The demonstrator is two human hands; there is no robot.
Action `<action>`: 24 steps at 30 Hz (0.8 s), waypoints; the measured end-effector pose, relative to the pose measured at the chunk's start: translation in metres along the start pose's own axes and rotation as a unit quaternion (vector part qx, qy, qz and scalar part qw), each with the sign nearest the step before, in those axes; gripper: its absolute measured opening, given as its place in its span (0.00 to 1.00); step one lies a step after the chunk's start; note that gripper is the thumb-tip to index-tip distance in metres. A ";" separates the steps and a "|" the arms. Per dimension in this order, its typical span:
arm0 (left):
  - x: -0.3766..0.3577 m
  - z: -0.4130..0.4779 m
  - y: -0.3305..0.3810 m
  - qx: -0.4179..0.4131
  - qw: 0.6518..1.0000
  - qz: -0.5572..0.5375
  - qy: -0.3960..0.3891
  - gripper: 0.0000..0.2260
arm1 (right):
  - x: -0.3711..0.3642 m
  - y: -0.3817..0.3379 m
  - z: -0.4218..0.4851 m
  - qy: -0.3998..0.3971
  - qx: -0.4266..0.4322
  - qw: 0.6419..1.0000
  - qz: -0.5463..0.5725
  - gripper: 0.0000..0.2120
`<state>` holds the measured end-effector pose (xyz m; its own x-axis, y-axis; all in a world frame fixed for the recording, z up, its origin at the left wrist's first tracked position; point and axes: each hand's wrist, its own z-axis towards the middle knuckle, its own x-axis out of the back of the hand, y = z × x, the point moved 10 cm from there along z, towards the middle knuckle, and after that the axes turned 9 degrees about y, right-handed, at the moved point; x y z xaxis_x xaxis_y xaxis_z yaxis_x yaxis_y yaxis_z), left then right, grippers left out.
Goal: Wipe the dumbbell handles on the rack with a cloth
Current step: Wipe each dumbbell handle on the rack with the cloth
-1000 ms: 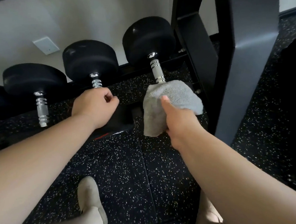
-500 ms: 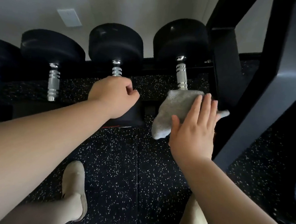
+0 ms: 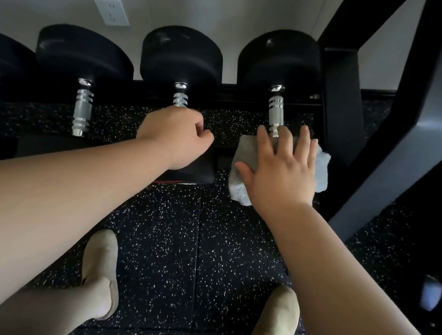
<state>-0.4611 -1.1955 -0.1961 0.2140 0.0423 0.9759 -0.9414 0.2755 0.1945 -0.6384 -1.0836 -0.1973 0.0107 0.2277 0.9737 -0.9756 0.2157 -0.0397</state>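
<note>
Speckled rubber floor (image 3: 174, 242) is seen nearest, two shoes (image 3: 102, 271) planted on it. Just left of the rack post (image 3: 343, 110), the cloth (image 3: 240, 176) is pressed onto the end dumbbell handle (image 3: 275, 111) by the flat, straight-fingered right hand (image 3: 281, 171), the cloth's edge just beside the post. Farther left, the next handle (image 3: 180, 99) is gripped by the curled left hand (image 3: 175, 136).

This is a gym's weight area. A heavy black steel rack (image 3: 342, 110) with slanted uprights holds a row of black round-headed rubber dumbbells (image 3: 181, 56) lying side by side on its shelf, their ridged chrome handles (image 3: 82, 107) pointing outward. Under and in front of the rack lies black rubber tile flooring (image 3: 163, 241) flecked with white. Behind the rack stands a plain pale wall (image 3: 224, 9) with a white socket plate (image 3: 111, 11).
</note>
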 end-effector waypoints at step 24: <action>0.005 0.001 0.003 -0.022 0.999 -0.014 0.027 0.15 | -0.006 -0.040 0.006 -0.047 0.326 0.938 -0.106 0.35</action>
<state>-0.4629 -1.1951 -0.1909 0.2548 0.0853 0.9632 -0.9227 0.3194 0.2158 -0.6009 -1.0990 -0.2003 0.2307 0.1534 0.9609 -0.8804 -0.3877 0.2733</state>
